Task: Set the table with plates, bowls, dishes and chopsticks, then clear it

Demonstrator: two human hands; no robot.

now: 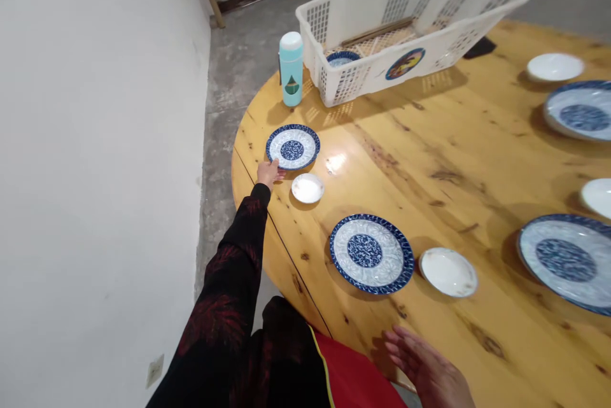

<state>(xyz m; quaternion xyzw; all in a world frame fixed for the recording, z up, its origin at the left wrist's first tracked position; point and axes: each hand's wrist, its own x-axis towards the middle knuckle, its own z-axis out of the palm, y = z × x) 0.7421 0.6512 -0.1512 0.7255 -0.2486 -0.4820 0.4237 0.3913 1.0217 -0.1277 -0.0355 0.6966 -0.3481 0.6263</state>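
Observation:
Out at the left end of the table, my left hand (269, 174) is at the near rim of a blue-and-white plate (293, 148), its thumb over the edge and its fingers partly hidden under it. Just right of those fingers sits a small white dish (308, 188). My right hand (426, 366) hovers over the front table edge, empty, with its fingers stretched out. Beyond it lie a second patterned plate (365, 254) and another small white dish (449, 272), neither touched.
A white plastic basket (363, 80) stands at the back, holding a patterned plate and thin sticks. Beside it is a light-blue bottle (291, 70). More plates (568, 261) and white dishes (554, 67) lie to the right on the wooden table (382, 160). A white wall (105, 109) runs along the left.

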